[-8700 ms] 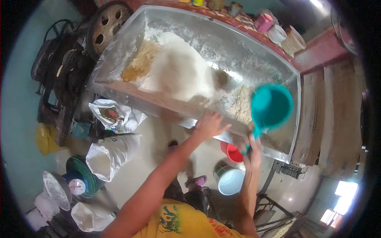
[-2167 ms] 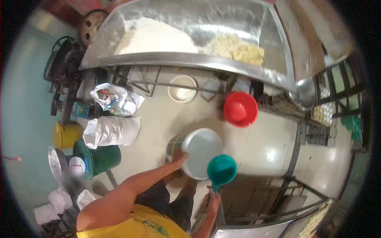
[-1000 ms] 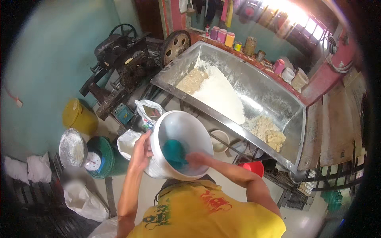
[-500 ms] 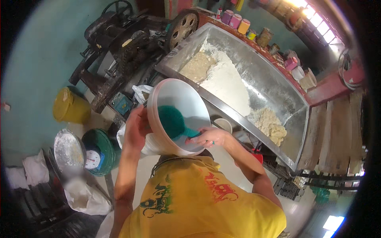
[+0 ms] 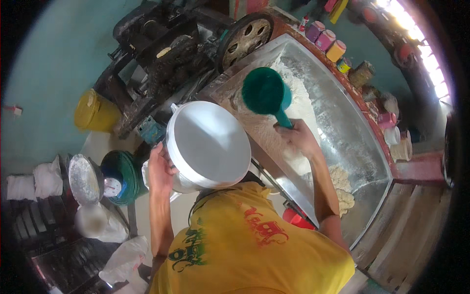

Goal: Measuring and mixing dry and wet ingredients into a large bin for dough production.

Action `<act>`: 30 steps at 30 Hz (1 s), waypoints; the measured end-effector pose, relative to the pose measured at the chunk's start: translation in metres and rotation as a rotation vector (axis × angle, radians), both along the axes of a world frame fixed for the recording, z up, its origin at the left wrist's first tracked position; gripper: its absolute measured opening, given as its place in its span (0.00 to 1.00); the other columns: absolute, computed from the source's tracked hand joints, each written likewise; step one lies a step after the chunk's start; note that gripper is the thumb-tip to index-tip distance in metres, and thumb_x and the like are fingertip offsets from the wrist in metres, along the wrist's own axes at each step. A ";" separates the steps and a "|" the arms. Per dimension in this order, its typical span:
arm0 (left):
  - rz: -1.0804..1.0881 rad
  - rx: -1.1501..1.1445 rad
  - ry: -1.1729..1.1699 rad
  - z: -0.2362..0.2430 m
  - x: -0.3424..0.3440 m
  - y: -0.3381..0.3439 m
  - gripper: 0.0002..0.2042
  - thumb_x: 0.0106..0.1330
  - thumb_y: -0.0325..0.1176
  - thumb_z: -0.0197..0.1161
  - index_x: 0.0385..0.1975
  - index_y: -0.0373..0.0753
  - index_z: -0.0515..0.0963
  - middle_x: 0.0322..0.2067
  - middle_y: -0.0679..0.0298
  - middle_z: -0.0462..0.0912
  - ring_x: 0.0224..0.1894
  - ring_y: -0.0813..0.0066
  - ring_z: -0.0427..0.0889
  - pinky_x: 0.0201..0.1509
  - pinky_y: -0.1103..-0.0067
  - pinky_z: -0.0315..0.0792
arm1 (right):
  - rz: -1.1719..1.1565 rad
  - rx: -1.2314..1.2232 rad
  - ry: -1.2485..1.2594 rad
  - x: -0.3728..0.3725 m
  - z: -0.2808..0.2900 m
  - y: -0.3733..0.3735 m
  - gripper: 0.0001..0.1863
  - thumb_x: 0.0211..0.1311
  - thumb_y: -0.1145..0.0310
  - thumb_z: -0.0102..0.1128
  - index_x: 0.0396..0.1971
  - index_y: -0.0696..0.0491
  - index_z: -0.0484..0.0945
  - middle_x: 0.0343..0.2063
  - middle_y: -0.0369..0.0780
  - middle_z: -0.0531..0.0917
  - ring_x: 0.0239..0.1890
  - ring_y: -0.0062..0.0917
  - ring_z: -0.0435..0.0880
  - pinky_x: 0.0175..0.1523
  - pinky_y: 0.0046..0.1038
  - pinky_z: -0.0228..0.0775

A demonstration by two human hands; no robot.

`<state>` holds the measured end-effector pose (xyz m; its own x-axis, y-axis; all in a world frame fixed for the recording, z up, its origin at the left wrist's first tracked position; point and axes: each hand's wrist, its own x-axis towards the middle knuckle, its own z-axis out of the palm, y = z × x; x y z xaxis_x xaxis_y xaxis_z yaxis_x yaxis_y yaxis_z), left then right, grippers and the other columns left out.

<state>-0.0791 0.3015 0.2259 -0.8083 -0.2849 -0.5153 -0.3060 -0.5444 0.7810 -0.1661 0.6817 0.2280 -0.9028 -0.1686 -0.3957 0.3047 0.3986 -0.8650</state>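
Note:
Gripped in my right hand [image 5: 301, 139] is the handle of a green plastic dipper [image 5: 266, 92]. Its cup is above the flour [image 5: 304, 105] in a large metal trough [image 5: 338, 117]; I cannot make out what is in the cup. My left hand [image 5: 161, 170] holds the side of a white bucket [image 5: 182, 169], which is tilted so that its pale inside shows in front of my body. The flour heap fills the trough's left part, partly hidden behind the dipper and my right hand. A lump of dough [image 5: 344, 200] lies at the trough's near right.
A dark machine [image 5: 166, 59] with a spoked wheel [image 5: 247, 41] stands at the far left of the trough. Jars [image 5: 324, 39] line the trough's back ledge. To the left are a yellow bucket [image 5: 95, 112], a scale [image 5: 112, 187] and a floury metal pan [image 5: 84, 179].
My right hand has lifted the dipper out of the bucket and carried it right and away from me, over the trough. The bucket is still in my left hand.

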 end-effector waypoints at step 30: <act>-0.113 -0.095 0.007 0.033 -0.051 0.034 0.23 0.70 0.48 0.47 0.50 0.32 0.72 0.45 0.59 0.79 0.40 0.76 0.79 0.34 0.81 0.72 | 0.664 0.021 0.130 -0.071 -0.080 0.000 0.19 0.61 0.57 0.62 0.43 0.56 0.81 0.23 0.39 0.80 0.29 0.26 0.79 0.36 0.31 0.70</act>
